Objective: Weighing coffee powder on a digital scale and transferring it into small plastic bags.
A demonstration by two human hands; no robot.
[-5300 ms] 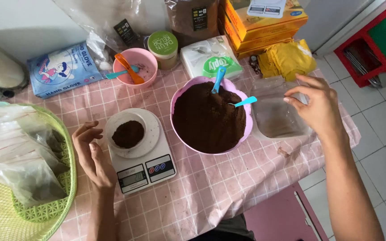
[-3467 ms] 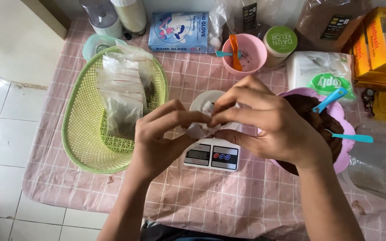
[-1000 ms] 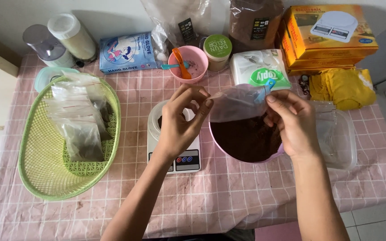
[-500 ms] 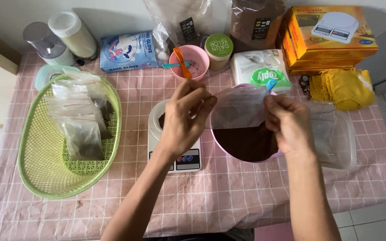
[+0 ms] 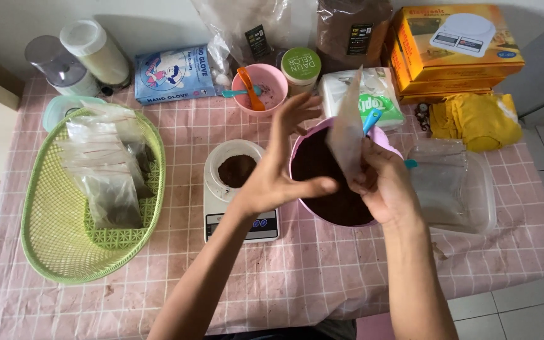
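Note:
My right hand (image 5: 386, 187) pinches a small clear plastic bag (image 5: 346, 129) and holds it upright over the purple bowl (image 5: 388, 138) of dark brown powder (image 5: 323, 171). Just left of the bag, my left hand (image 5: 278, 167) is off it with spread fingers, hovering between the bowl and the white kitchen scale (image 5: 237, 220). A white dish with a small heap of brown powder (image 5: 237, 170) sits on the scale. A blue spoon handle (image 5: 372, 119) sticks out of the bowl behind the bag.
A green mesh basket (image 5: 51, 252) with several filled bags lies at left. A clear tub of empty bags (image 5: 458, 189) sits right of the bowl. Along the back stand a pink bowl (image 5: 272, 79), a glove box (image 5: 172, 73), jars, tissues, yellow cloth and an orange box.
My left hand has let go of the bag and spread open. My right hand now holds the bag alone, turned upright and edge-on.

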